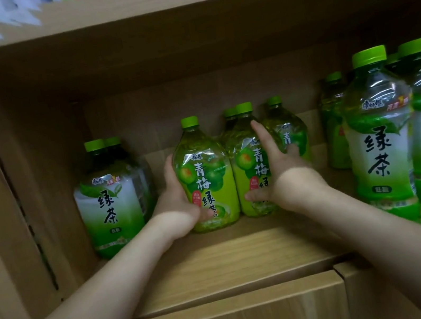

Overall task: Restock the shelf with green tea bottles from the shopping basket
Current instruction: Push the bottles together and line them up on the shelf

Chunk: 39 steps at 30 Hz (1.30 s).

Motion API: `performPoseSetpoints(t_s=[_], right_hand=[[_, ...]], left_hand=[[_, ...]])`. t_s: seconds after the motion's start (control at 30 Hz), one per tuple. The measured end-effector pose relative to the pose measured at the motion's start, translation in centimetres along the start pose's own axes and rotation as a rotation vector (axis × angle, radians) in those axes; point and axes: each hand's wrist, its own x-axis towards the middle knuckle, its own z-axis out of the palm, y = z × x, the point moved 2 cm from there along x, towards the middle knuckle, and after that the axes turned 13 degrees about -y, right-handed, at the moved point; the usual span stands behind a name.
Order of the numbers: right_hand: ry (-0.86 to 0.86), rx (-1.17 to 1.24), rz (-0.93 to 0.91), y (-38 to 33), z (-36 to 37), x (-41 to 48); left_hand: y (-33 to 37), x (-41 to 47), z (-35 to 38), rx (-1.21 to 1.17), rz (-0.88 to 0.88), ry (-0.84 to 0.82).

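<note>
Left hand (180,200), right hand (284,172), bottles (206,176) between.

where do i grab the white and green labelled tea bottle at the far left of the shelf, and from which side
Probably the tapered shoulder under its green cap, from the front and above. The white and green labelled tea bottle stands upright and wide-bodied, a second bottle sits behind it, and the left hand gripping the yellow-green tea bottle crowds its right side.
</note>
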Motion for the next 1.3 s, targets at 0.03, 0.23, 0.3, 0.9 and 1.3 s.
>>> performPoseSetpoints(t_s=[0.03, 0.23, 0.3, 0.9, 1.3], right_hand=[[-0.001, -0.005, 0.0, -0.1, 0.0, -0.1], [-0.141, 0.277, -0.19, 1.4, 0.4, -1.4], [-0.149, 0.372, -0.243, 1.7, 0.5, -2.1], [0.945, 0.129, -0.063, 13.2, -12.3, -12.2], [0.572, 0.499, 0.108, 18.6, -10.8, -9.1]], left_hand=[[0.0, 0.0, 0.0, -0.006, -0.002, 0.003], [-0.3, 0.1, 0.1, -0.227, 0.035, 0.029], [0.0, -0.2, 0.3, -0.283, 0.014, 0.063], [16.1, -3.2, 11.9, -0.033, 0.467, -0.174], [14.6, -1.0, 13.0, 0.06, 0.244, 0.044]])
